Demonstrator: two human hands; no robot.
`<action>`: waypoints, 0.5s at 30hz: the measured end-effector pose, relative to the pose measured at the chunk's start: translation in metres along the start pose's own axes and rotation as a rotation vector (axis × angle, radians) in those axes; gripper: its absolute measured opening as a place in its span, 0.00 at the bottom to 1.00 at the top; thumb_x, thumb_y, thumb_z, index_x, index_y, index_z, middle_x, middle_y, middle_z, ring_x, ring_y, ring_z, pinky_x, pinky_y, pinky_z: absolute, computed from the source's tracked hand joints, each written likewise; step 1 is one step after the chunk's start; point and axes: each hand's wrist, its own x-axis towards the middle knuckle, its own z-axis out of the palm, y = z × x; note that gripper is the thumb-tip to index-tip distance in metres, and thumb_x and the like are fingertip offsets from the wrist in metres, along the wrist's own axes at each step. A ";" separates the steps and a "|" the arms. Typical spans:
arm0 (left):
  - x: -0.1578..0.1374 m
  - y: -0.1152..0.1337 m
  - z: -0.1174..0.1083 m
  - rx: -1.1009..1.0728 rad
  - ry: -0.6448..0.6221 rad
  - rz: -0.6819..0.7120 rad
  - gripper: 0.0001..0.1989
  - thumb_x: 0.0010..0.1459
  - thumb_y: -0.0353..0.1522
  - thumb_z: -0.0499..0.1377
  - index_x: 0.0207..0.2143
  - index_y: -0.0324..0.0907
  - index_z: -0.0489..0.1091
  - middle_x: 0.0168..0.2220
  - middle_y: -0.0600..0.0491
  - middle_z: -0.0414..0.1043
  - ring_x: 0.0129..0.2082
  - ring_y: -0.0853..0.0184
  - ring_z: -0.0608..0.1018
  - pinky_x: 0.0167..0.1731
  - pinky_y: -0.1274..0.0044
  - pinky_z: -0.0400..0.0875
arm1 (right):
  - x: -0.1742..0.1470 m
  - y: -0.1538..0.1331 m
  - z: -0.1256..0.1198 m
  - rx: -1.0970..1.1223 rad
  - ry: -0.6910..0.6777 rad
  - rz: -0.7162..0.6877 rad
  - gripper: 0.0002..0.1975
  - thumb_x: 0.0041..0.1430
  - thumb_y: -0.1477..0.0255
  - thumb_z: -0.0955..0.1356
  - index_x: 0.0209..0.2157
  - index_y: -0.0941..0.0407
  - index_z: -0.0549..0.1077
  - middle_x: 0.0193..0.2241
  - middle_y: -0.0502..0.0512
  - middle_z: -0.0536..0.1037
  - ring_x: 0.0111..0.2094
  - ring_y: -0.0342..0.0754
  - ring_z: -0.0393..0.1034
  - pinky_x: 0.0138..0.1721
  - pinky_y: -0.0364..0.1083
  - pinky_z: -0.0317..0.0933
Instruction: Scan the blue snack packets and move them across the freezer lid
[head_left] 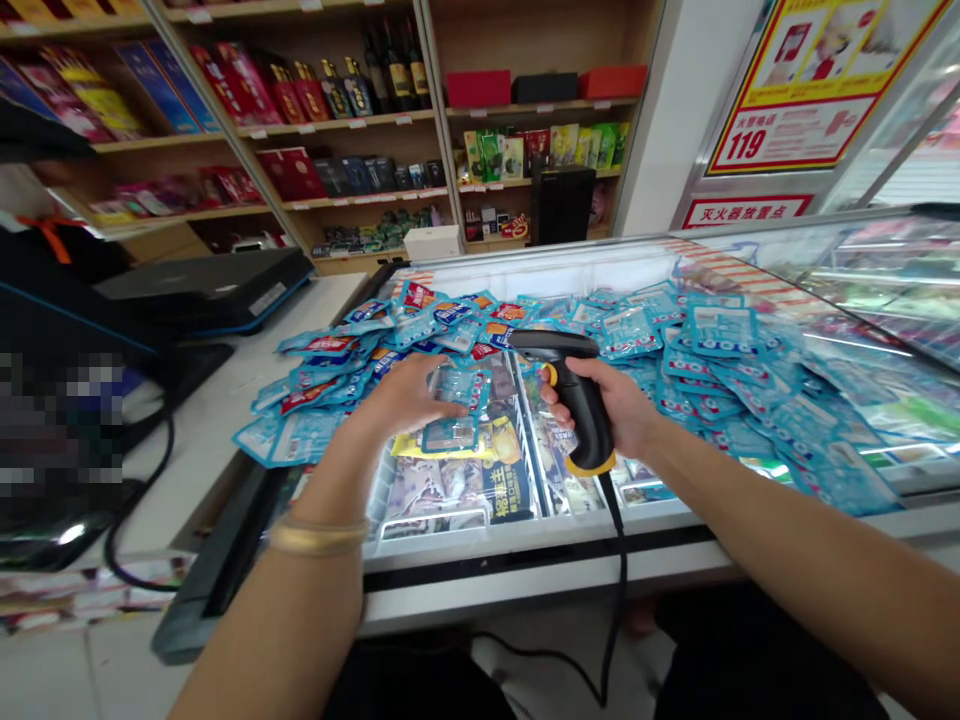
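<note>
Two bare hands work above a glass-topped freezer (pixel 525 602). The left hand (pixel 405 397), a gold bangle (pixel 319 537) on its wrist, grasps a blue packet (pixel 475 388) between thumb and fingers, at the packet's left side. A lower packet (pixel 451 434) shows just beneath it; whether the hand has hold of that one too, I cannot tell. The right hand (pixel 622 402) is wrapped round the handle of a black and yellow scanner (pixel 589 405), a fingertip near the yellow trigger, the head turned left above the packets. Its cable (pixel 621 520) drops from the handle past the freezer's front edge. Blue packets lie on the glass in a left heap (pixel 319 385), some with red or dark-blue labels, and a right heap (pixel 712 375), with more packets strewn between. Through the glass, a yellow bag (pixel 506 445) shows among other goods. A white counter (pixel 251 375) stands at the left, and behind the freezer are shelves (pixel 360 125) with bottles (pixel 397 75) and boxes (pixel 478 88).
</note>
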 end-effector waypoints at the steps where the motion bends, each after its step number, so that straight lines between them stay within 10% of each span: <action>1: -0.001 0.001 0.000 -0.014 0.027 0.014 0.39 0.36 0.42 0.72 0.53 0.42 0.71 0.52 0.42 0.72 0.53 0.49 0.74 0.54 0.64 0.67 | 0.000 0.000 0.001 0.001 0.003 -0.002 0.11 0.50 0.64 0.69 0.31 0.59 0.73 0.22 0.51 0.72 0.19 0.40 0.63 0.20 0.39 0.61; 15: -0.002 0.023 0.003 -1.171 0.288 -0.305 0.27 0.30 0.38 0.72 0.36 0.40 0.71 0.29 0.54 0.77 0.27 0.66 0.77 0.28 0.75 0.73 | -0.004 -0.002 -0.002 -0.002 -0.032 -0.033 0.12 0.51 0.64 0.69 0.31 0.58 0.72 0.24 0.52 0.73 0.20 0.40 0.64 0.20 0.39 0.61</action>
